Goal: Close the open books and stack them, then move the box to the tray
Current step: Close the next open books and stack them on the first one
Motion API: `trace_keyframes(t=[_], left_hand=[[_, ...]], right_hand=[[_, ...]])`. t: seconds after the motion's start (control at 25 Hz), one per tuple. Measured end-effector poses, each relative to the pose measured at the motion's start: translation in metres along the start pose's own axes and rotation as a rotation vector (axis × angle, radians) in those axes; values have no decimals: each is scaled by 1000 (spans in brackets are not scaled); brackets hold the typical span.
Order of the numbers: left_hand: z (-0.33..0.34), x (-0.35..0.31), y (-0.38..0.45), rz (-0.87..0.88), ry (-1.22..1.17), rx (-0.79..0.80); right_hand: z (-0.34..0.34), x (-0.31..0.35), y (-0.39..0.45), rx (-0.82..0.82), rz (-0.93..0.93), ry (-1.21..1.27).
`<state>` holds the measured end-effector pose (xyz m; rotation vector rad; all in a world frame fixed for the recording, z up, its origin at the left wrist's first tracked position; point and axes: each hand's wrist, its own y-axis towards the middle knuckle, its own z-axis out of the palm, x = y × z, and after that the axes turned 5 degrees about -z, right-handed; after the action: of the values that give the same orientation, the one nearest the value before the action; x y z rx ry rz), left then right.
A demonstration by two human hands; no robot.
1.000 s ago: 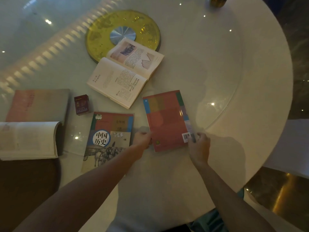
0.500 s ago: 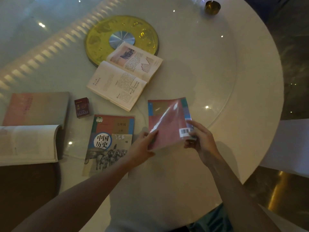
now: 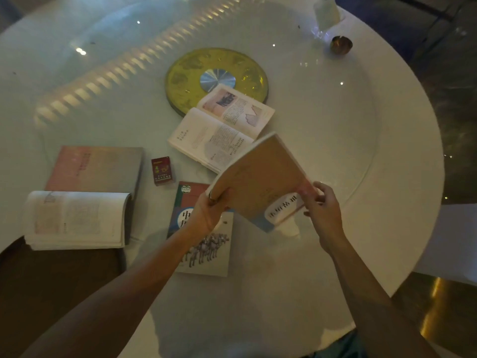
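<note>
I hold a closed red-covered book (image 3: pixel 260 182) tilted in the air above the table, its front cover now facing me. My left hand (image 3: pixel 210 211) grips its left edge and my right hand (image 3: pixel 322 210) grips its right corner. Under my left hand lies a closed history book (image 3: pixel 206 251) with horses on the cover. An open book (image 3: pixel 219 130) lies beyond, partly on the round yellow tray (image 3: pixel 185 73). A large open book (image 3: pixel 77 218) rests at the left edge. The small dark red box (image 3: pixel 162 171) stands between them.
The round white table (image 3: pixel 387 151) has a glass turntable top. A small brass cup (image 3: pixel 342 45) and a white napkin holder (image 3: pixel 326 11) stand at the far right. A dark chair seat (image 3: pixel 51 293) is at lower left.
Both hands lifted the red book off the table and turned it over, moving it left over the history book. The camera tilted up a little.
</note>
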<state>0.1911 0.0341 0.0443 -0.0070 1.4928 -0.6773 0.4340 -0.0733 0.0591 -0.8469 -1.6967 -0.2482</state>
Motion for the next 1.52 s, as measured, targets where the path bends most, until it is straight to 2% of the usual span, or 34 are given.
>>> trace_keyframes(t=[0.12, 0.28, 0.4, 0.52, 0.6, 0.64, 0.76, 0.8, 0.88, 0.92, 0.96, 1.04, 1.08, 1.12, 1.2, 1.28, 1.4, 1.52], left_hand=[[-18, 12, -12, -155, -125, -32], [-36, 37, -43, -238, -352, -50], [-56, 51, -62, -260, -619, -62], [-69, 73, -86, -318, -695, -151], [-69, 94, -107, -337, -626, -95], [-68, 103, -118, -376, -561, -52], [-72, 104, -134, -641, -278, 39], [-78, 99, -136, -715, -151, 137], [-95, 83, -138, -738, 79, 301], [-104, 75, -135, -676, 140, 277], [-112, 69, -130, -576, 178, 172], [-128, 66, -105, -363, 289, -166], [-137, 65, -88, -288, 375, -287], [-143, 65, -72, -265, 468, -332], [-147, 66, -49, -342, 610, -311], [-143, 67, -37, -403, 629, -260], [-132, 71, -30, -393, 653, -182], [-135, 83, -23, -366, 614, -176]], right_hand=[[28, -18, -12, -34, 155, -108], [74, -49, -50, 58, 392, -106], [98, -60, -88, 169, 517, 19], [129, -58, -116, 341, 665, 285], [150, -64, -124, 345, 638, 433], [160, -67, -124, 304, 611, 412], [170, -73, -113, 233, 476, 80], [170, -70, -108, 248, 429, 3], [165, -66, -97, 304, 365, -78], [163, -67, -92, 329, 332, -102], [161, -67, -88, 346, 299, -130], [158, -67, -79, 353, 201, -227], [159, -67, -75, 347, 139, -299], [162, -66, -71, 329, 89, -363], [170, -62, -66, 252, 65, -438], [179, -62, -62, 176, 73, -456], [187, -68, -57, 152, 13, -514], [189, -71, -52, 164, 46, -601]])
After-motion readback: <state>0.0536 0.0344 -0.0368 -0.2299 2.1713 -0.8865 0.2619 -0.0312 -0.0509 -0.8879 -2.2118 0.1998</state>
